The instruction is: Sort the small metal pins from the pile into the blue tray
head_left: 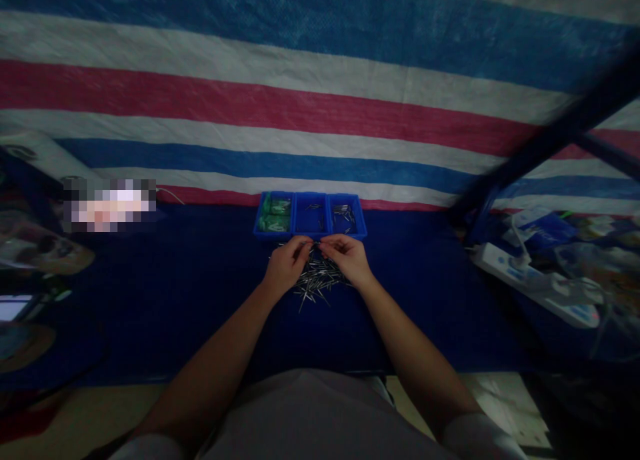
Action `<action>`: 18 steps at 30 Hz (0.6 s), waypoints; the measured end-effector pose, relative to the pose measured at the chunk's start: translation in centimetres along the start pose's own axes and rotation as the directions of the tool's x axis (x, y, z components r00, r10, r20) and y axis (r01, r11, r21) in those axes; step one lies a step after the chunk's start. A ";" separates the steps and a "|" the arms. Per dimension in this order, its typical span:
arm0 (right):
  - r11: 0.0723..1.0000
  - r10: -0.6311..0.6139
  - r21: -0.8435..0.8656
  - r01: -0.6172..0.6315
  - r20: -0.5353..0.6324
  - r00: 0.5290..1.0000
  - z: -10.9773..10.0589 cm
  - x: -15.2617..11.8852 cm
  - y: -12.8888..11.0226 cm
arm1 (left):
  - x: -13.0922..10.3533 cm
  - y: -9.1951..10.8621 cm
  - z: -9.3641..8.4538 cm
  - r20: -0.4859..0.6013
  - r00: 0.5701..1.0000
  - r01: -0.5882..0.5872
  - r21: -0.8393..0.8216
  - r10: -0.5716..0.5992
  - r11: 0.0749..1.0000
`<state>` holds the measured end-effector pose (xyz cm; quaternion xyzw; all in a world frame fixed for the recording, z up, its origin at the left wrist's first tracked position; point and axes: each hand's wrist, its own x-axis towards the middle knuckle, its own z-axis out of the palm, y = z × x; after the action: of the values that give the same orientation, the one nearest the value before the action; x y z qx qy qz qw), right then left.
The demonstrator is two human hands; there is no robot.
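My left hand (287,263) and my right hand (349,255) meet over a heap of thin metal pins (320,273) on the blue tabletop. Between their pinched fingertips is a small thin metal pin (315,244); its ends are hidden by the fingers. Just beyond the hands stands a blue tray (311,234) with three compartments. Its left compartment holds green plastic packets (276,213). A few pins (313,207) lie in the middle one, and more pins (344,212) are in the right one.
A striped tarpaulin (320,107) hangs behind the blue table (200,300). On the right are a white power strip (537,287), cables and plastic bags, beside a dark metal frame (545,140). Clear containers (40,247) and a lit screen (15,307) stand at the left.
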<state>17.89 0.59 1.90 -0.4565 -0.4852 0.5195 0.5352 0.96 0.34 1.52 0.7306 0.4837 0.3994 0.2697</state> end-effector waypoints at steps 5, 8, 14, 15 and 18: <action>0.998 -0.023 -0.050 0.024 0.026 0.999 0.2 -0.4 -0.1 | 0.1 0.3 -0.2 0.007 1.000 0.004 0.066 -0.004 0.998; 0.998 -0.034 -0.057 0.036 0.029 0.999 0.2 -0.4 0.0 | 0.0 0.2 -0.1 -0.009 1.000 0.020 0.018 -0.020 1.000; 0.998 -0.036 -0.055 0.037 0.012 0.999 0.0 -0.3 -0.2 | -0.1 -0.2 0.3 -0.058 0.998 -0.006 -0.037 0.004 0.999; 0.998 -0.036 -0.052 0.037 0.018 0.999 0.0 -0.3 -0.2 | -0.1 -0.2 0.2 -0.062 0.998 -0.010 -0.033 0.008 0.999; 0.998 -0.032 -0.046 0.033 0.031 0.999 0.2 -0.4 -0.3 | -0.1 -0.1 0.1 -0.063 0.998 -0.003 -0.005 0.003 1.000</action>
<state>17.78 0.16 2.21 -0.4528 -0.5124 0.5062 0.5255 0.94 0.32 1.37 0.7178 0.4898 0.4237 0.2556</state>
